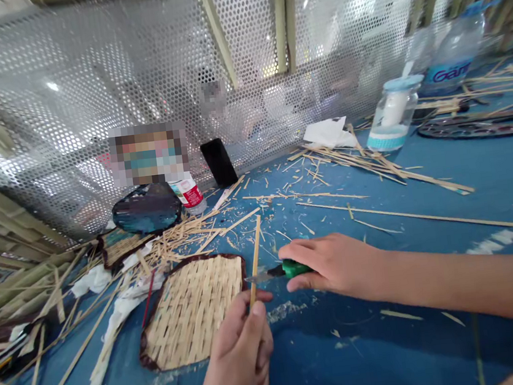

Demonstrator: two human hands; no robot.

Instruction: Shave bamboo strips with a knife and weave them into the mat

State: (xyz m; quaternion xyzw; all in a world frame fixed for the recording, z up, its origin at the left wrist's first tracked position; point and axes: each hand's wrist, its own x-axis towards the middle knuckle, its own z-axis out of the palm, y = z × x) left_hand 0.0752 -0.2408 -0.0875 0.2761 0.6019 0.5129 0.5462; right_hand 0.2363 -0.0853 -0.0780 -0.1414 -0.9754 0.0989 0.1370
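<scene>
Between the thumb and fingers of my left hand (248, 345) a thin bamboo strip (256, 242) stands up, tilted slightly right. My right hand (332, 265) is closed round the green handle of a utility knife (295, 267). The knife's blade points left and meets the strip just above my left fingers; whether it cuts in cannot be told. Left of my left hand, a woven bamboo mat (196, 310) with a dark brown edging lies flat on the blue table (372, 352).
Bamboo strips (373, 160) and shavings litter the table. Toward the back stand a phone (219, 163), a red-labelled bottle (188, 194) and a lidded jar (393, 115). A dark paint palette (485, 124) lies at right. Perforated metal panels (153, 62) rise behind.
</scene>
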